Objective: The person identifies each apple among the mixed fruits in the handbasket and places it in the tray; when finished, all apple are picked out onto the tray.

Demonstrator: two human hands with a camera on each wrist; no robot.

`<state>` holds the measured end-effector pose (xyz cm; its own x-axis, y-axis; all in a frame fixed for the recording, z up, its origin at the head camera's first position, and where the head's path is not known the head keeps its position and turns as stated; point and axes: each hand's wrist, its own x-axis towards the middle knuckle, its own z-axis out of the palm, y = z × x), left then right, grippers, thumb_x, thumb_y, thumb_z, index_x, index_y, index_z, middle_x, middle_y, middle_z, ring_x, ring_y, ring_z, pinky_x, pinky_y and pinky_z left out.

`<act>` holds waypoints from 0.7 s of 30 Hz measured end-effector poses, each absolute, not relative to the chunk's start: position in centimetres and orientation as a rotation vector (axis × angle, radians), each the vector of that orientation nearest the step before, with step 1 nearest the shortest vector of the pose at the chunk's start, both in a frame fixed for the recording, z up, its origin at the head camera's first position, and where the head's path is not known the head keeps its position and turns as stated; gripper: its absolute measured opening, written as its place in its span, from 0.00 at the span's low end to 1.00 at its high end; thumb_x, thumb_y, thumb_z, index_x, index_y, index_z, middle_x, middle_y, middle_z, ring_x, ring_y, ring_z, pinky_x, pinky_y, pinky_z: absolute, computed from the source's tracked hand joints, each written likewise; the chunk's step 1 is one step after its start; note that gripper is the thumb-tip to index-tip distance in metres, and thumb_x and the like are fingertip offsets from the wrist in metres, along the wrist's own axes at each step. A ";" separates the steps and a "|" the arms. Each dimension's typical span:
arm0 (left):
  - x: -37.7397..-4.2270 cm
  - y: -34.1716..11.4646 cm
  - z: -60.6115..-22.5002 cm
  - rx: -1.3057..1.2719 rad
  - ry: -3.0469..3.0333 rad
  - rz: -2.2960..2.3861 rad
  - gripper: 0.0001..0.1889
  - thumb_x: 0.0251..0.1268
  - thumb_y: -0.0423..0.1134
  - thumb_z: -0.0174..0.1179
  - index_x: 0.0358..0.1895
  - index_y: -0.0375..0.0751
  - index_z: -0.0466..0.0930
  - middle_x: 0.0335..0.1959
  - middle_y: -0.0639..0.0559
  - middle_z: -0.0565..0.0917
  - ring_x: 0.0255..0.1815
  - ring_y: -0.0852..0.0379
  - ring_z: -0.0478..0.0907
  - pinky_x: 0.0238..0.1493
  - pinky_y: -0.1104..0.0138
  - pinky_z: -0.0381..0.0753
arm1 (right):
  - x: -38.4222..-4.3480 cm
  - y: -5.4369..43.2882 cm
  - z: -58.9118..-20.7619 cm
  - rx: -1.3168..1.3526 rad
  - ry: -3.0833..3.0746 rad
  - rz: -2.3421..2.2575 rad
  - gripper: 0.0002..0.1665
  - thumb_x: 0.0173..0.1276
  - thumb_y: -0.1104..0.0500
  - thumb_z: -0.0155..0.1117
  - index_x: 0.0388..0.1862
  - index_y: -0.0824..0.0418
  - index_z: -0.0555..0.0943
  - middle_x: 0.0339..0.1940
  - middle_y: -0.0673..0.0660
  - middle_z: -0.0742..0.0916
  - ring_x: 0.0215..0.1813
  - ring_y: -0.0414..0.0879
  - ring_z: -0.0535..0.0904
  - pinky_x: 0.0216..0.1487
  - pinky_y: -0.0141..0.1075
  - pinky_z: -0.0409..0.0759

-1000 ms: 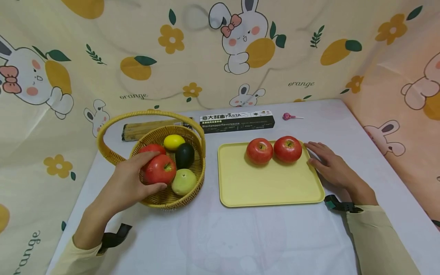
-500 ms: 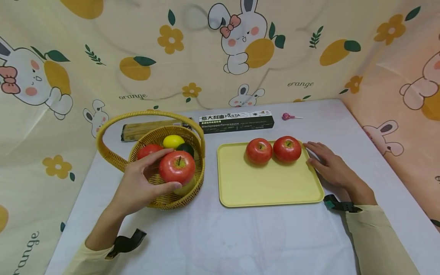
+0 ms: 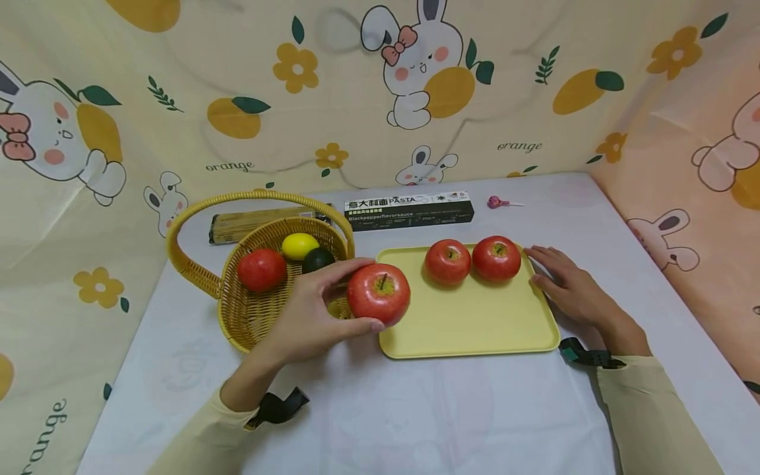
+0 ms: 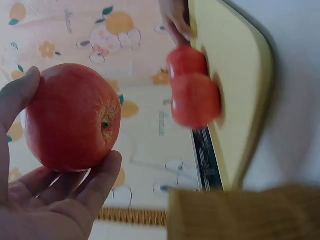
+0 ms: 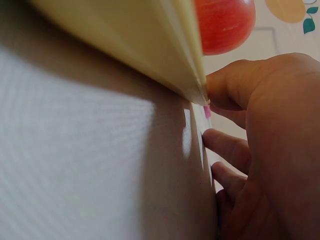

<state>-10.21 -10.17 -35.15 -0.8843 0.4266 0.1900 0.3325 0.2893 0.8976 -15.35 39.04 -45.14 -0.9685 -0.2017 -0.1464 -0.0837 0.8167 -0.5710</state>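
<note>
My left hand point(image 3: 315, 310) grips a red apple point(image 3: 379, 294) between thumb and fingers, raised over the gap between the basket and the left edge of the yellow tray point(image 3: 463, 330). In the left wrist view the held apple point(image 4: 72, 117) has its stem end turned to the right. Two more apples, a left one point(image 3: 448, 262) and a right one point(image 3: 497, 258), sit side by side at the tray's far edge. Beside the tray's right rim lies my right hand point(image 3: 572, 290), fingers relaxed. Its thumb point(image 5: 230, 82) touches the rim in the right wrist view.
A wicker basket point(image 3: 228, 323) with a tall handle holds a red fruit point(image 3: 261, 270), a yellow lemon point(image 3: 299, 246) and a dark green fruit point(image 3: 317, 259). Behind stand a spaghetti pack point(image 3: 255, 224), a pasta box point(image 3: 410, 211) and a pink lollipop point(image 3: 499, 201).
My left hand has lifted the apple out of the basket and carried it right to the tray's left edge. The right hand stays where it was.
</note>
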 end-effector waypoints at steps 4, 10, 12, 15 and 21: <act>-10.6 -7.6 -35.3 0.766 2.368 1.717 0.43 0.54 0.41 0.87 0.76 0.44 0.80 0.69 0.53 0.85 0.68 0.53 0.84 0.65 0.61 0.88 | -15.3 39.1 -45.1 -0.218 2.796 -0.859 0.44 0.87 0.46 0.58 0.93 0.53 0.54 0.90 0.72 0.58 0.92 0.73 0.40 0.75 0.85 0.53; -11.0 -3.9 -35.7 0.764 2.216 1.783 0.42 0.56 0.40 0.85 0.76 0.43 0.78 0.69 0.55 0.84 0.68 0.56 0.83 0.67 0.64 0.87 | -15.3 39.1 -45.1 -0.216 2.793 -0.868 0.44 0.87 0.45 0.58 0.93 0.52 0.54 0.90 0.72 0.58 0.92 0.72 0.39 0.76 0.85 0.51; -11.1 -2.7 -35.9 0.752 2.161 1.801 0.43 0.56 0.39 0.85 0.77 0.42 0.78 0.69 0.54 0.84 0.68 0.56 0.84 0.67 0.65 0.87 | -15.3 39.1 -45.1 -0.217 2.794 -0.867 0.44 0.87 0.46 0.58 0.93 0.52 0.54 0.90 0.72 0.58 0.92 0.73 0.39 0.76 0.85 0.51; -11.2 -1.2 -36.4 0.738 2.113 1.790 0.43 0.57 0.39 0.85 0.78 0.44 0.77 0.70 0.52 0.83 0.67 0.57 0.84 0.66 0.67 0.87 | -15.4 39.0 -45.1 -0.214 2.793 -0.868 0.44 0.87 0.46 0.58 0.93 0.52 0.54 0.90 0.73 0.58 0.92 0.73 0.39 0.76 0.85 0.51; -11.3 1.5 -37.4 0.694 2.127 1.693 0.42 0.59 0.45 0.84 0.78 0.48 0.77 0.66 0.56 0.83 0.61 0.62 0.84 0.60 0.70 0.88 | -15.4 39.0 -45.0 -0.190 2.785 -0.856 0.44 0.87 0.45 0.58 0.93 0.51 0.54 0.91 0.72 0.57 0.92 0.72 0.39 0.74 0.86 0.55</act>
